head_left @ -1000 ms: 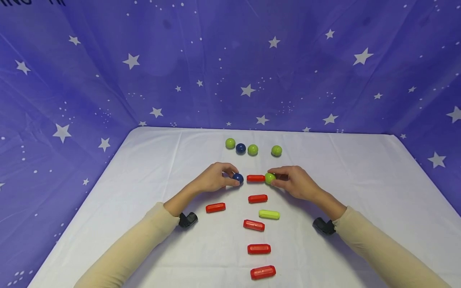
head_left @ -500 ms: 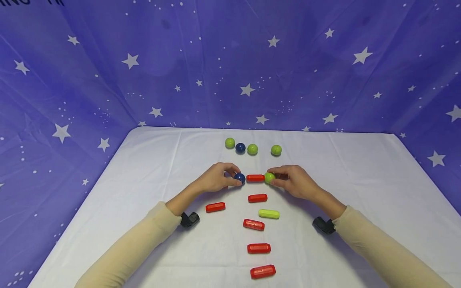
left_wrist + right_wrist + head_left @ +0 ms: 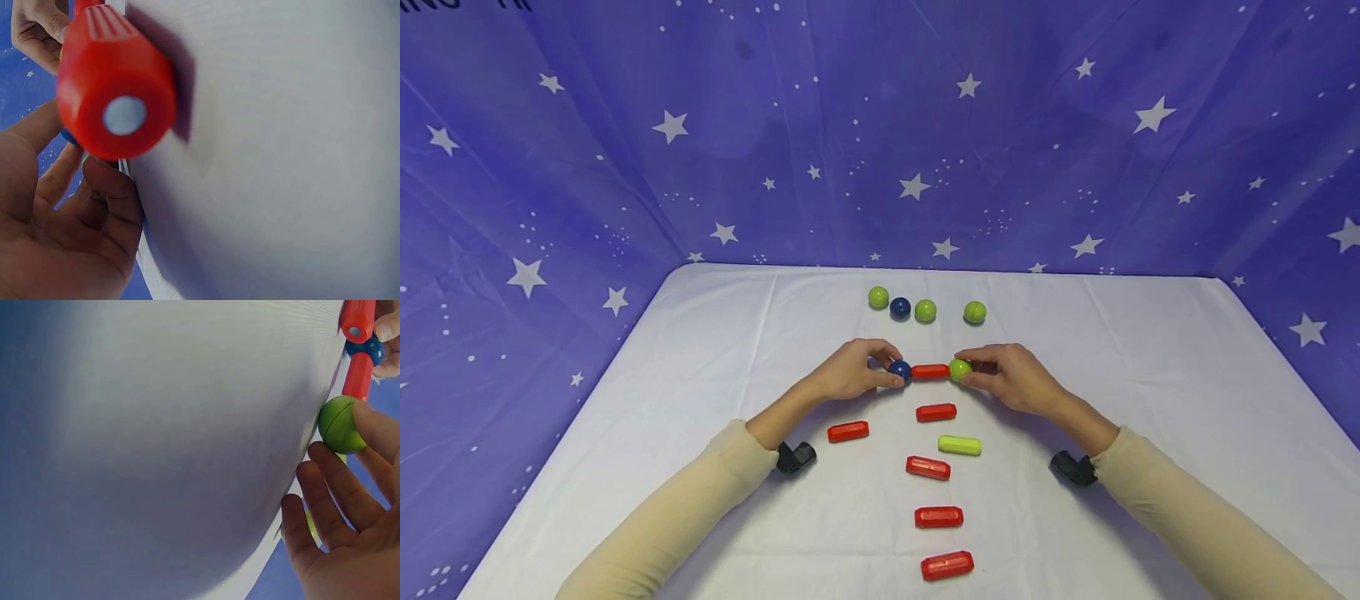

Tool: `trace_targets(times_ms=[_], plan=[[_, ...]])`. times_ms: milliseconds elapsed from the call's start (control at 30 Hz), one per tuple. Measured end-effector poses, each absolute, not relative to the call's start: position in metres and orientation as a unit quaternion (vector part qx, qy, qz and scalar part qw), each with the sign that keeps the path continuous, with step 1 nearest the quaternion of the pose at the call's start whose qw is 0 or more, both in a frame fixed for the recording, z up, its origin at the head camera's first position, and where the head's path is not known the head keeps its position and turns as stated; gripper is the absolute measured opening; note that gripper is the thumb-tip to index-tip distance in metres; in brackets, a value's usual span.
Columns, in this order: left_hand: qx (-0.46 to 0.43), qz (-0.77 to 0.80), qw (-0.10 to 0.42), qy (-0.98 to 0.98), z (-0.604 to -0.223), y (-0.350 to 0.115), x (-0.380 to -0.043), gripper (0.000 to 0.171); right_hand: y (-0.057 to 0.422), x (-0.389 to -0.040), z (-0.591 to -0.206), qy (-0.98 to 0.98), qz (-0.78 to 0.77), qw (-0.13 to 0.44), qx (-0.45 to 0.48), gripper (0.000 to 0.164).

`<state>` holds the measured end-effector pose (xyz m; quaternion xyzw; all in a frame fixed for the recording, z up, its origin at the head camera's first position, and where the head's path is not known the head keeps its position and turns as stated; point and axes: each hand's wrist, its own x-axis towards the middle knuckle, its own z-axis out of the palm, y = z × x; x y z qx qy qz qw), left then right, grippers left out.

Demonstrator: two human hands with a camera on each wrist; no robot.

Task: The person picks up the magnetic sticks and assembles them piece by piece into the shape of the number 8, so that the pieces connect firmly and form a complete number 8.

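My left hand [image 3: 850, 369] pinches a dark blue ball [image 3: 900, 371] between thumb and fingers, above the middle of the white table. Opposite it, my right hand [image 3: 1018, 379] pinches a green ball [image 3: 958, 370]. A red rod [image 3: 930, 372] lies between the two balls and meets both at its ends. The right wrist view shows the same row, with the green ball [image 3: 339, 428] against the rod [image 3: 358, 376] and the blue ball [image 3: 377, 351] beyond. In the left wrist view another red rod [image 3: 119, 87] with a silvery end hides part of the left fingers.
Three green balls, one of them [image 3: 975, 312] set apart, and a blue ball [image 3: 900, 308] sit farther back. Several red rods, such as one [image 3: 939, 517], and a yellow-green rod [image 3: 960, 445] lie nearer. A purple star-patterned cloth [image 3: 820, 125] hangs behind the table [image 3: 737, 517].
My left hand has brought the blue ball rightward, closing the gap to the red rod. The rod and the green ball have shifted very slightly left. Loose pieces stay put.
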<state>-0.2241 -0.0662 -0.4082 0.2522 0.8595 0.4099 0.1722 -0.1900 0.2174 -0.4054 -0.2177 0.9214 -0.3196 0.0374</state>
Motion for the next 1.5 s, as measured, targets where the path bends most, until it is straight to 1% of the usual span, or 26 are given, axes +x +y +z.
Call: trace_targets(times_ms=[267, 600, 900, 1033, 1300, 1500], plan=[[0.254, 0.406, 0.168, 0.862, -0.407, -0.066, -0.223, 0.034, 0.216, -0.19, -0.403, 0.923, -0.316, 0.043, -0.214, 0.038], [0.247, 0.421, 0.183, 0.853, -0.409, -0.067, -0.223, 0.035, 0.216, -0.19, -0.404, 0.925, -0.318, 0.049, -0.204, 0.038], [0.246, 0.42, 0.192, 0.852, -0.406, -0.072, -0.218, 0.044, 0.216, -0.19, -0.402, 0.922, -0.321, 0.047, -0.212, 0.038], [0.24, 0.42, 0.193, 0.854, -0.405, -0.078, -0.214, 0.045, 0.216, -0.191, -0.402, 0.92, -0.325, 0.053, -0.211, 0.038], [0.233, 0.427, 0.213, 0.847, -0.4, -0.099, -0.199, 0.04, 0.217, -0.19, -0.404, 0.922, -0.324, 0.052, -0.206, 0.039], [0.247, 0.396, 0.211, 0.859, -0.398, -0.118, -0.183, 0.038, 0.216, -0.19, -0.404, 0.923, -0.323, 0.049, -0.206, 0.038]])
